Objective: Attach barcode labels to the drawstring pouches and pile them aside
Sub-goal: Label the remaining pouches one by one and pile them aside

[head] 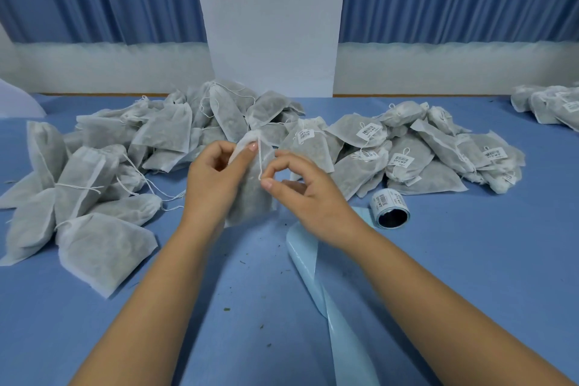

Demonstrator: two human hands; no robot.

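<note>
Pouch: held upright above the table at centre, no label visible on it.
Left hand: fingers curled round the pouch's gathered top.
Right hand: thumb and forefinger pinch the drawstring.
Done: labelled pile on the right.
Remaining: a similar unlabelled heap on the left, so roughly halfway; label roll close by.

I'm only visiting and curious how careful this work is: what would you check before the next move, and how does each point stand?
1. Is the pouch gripped by the left hand: ok.
2. Is the drawstring pinched by the right hand: ok.
3. Is the label roll lying near the right hand: ok.
4. Is there a label on this pouch already: cannot tell, the hands cover part of it.
5. Is the labelled pile ready on the right: ok.
</note>
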